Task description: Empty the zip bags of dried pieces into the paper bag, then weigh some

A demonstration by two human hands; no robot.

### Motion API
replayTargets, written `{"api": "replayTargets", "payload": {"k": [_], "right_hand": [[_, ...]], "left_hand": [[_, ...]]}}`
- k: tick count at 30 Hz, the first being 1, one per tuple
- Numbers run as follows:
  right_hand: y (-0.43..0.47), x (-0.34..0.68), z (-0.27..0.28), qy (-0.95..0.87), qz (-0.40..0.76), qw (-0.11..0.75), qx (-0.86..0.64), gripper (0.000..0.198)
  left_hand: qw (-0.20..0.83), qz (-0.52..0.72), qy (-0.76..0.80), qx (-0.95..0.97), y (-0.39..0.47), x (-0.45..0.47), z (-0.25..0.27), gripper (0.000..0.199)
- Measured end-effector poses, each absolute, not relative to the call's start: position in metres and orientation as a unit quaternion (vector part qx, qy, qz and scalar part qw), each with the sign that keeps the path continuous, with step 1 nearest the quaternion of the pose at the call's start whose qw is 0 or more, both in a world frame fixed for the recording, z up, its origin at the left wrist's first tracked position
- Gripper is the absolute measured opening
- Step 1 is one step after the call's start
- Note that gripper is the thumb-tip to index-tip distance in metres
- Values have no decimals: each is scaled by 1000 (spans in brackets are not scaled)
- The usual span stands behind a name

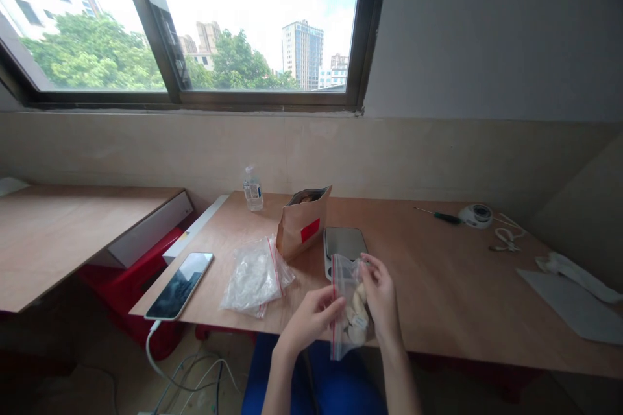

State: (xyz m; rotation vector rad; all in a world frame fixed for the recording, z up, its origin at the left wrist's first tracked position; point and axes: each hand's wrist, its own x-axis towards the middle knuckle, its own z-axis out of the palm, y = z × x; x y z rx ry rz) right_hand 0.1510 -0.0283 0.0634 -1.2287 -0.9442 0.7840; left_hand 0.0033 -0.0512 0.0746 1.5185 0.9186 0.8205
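A clear zip bag with a red seal line hangs between my two hands, in front of the table's near edge. Pale, cream-coloured pieces lie inside it; I cannot make out their kind. My left hand pinches the bag at its red-lined side. My right hand has its fingers closed on the bag's upper right part. Just beyond the hands, a flat kitchen scale with a metal top is partly covered by the bag. Left of the scale stands an open brown paper pouch with a red label.
A pile of clear zip bags and a charging phone lie to the left on the table. A water bottle stands at the back. To the right are a screwdriver, a dome camera and white sheets.
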Motion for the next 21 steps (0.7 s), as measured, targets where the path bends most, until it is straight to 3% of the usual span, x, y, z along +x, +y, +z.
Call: {"api": "replayTargets", "payload": {"k": [5, 8, 13, 21], "right_hand": [[-28, 143, 56, -468, 210, 612, -602, 39], [-34, 139, 64, -565, 262, 551, -555, 26], [-42, 136, 77, -622, 367, 483, -495, 25], [-44, 139, 79, -657, 358, 452, -485, 25]], "left_hand": [[569, 401, 410, 589, -49, 13, 66, 37], [548, 454, 429, 557, -46, 19, 63, 37], [553, 516, 427, 496, -41, 21, 65, 37], [514, 559, 437, 482, -37, 18, 60, 39]]}}
